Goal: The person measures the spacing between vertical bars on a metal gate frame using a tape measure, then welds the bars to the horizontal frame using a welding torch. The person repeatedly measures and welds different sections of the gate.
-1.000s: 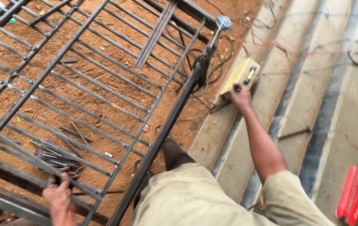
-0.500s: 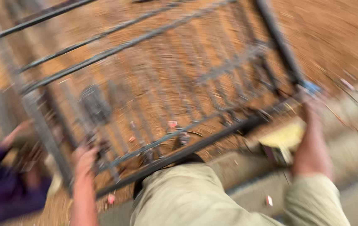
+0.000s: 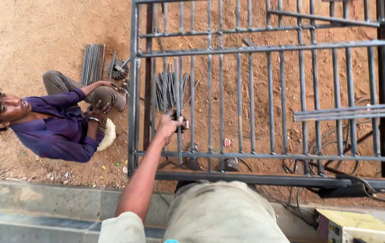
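A metal gate frame (image 3: 264,49) lay flat on the ground, loose rods (image 3: 169,87) beneath its bars; a crouching co-worker (image 3: 62,123) sat left of it, a welding machine (image 3: 354,227) at its near right corner.

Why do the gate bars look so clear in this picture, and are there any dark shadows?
In the head view the picture is sharp: the metal gate bars, the left hand and the loose rods all have crisp edges. The daylight is soft and even, with only faint shadows on the dirt ground and no glare.

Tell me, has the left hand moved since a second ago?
Yes. The left hand left the gate's near frame rail and reached forward onto an upright bar.
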